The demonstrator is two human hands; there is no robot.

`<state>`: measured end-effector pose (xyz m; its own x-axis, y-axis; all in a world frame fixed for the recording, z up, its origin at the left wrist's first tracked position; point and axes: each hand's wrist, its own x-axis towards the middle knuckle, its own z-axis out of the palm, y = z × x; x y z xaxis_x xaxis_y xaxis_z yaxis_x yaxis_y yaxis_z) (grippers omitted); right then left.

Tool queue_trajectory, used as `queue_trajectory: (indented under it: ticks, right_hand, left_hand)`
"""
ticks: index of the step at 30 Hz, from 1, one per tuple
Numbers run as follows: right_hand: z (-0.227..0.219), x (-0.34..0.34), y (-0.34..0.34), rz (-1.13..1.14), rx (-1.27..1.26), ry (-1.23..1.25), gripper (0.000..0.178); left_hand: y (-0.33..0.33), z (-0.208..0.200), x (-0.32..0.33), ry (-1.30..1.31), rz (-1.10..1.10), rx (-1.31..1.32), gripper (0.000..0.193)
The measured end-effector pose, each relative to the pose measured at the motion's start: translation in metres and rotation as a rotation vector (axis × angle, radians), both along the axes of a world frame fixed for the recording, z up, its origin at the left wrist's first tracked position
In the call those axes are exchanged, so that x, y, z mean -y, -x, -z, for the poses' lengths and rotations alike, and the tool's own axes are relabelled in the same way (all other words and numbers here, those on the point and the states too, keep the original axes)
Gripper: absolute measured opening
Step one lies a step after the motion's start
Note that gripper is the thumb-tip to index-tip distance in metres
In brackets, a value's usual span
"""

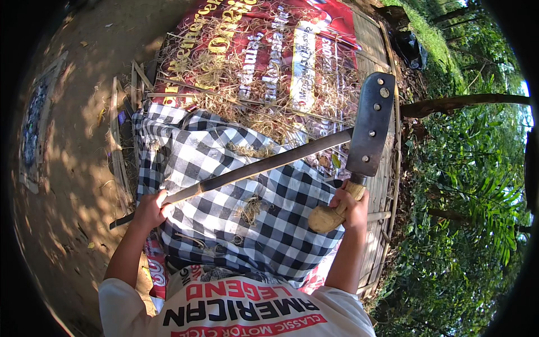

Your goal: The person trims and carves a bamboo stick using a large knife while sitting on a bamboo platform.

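Cleaver and dark strip are both in hand, held above a black-and-white checked cloth at the near part of a slatted platform. The right hand is closed around the cleaver's wooden handle, fingers and thumb wrapped just below the blade, with the rounded butt sticking out on the inner side of the fist. The blade stands up and away from the person, near the platform's right edge, and bears a row of pale round spots.

The left hand holds the strip near its near end in a narrow grip, thumb along the upper side; a short dark end sticks out beyond the hand, past the platform's left edge. From there the strip slants across the cloth toward the right edge and reaches the inner side of the blade; whether it touches the blade or passes behind it cannot be told.

A small clump of shavings lies on the cloth between the two hands. Toward the platform's far edge, a red printed banner is strewn with curly, straw-coloured shavings. Loose slats lie along the left edge, and a black bag sits beyond the far right corner, near green plants.
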<state>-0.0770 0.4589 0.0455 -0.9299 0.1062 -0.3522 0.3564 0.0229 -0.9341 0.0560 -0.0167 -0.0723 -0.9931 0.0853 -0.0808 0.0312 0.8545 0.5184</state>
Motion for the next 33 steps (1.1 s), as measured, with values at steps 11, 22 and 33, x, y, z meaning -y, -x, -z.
queue_trajectory:
  ticks: [11, 22, 33]
  right_hand:
    - [0.009, -0.001, -0.005, 0.097, 0.043, -0.024, 0.014]
    - [0.007, 0.01, -0.003, -0.16, 0.036, -0.033, 0.014]
    - [0.018, -0.01, -0.007, -0.082, 0.055, -0.081, 0.013]
  left_hand:
    - [0.001, -0.005, -0.001, -0.046, -0.005, 0.131, 0.032]
    - [-0.004, 0.0, 0.001, -0.036, 0.007, 0.101, 0.039]
    - [-0.002, -0.005, 0.002, 0.015, 0.006, 0.116, 0.042]
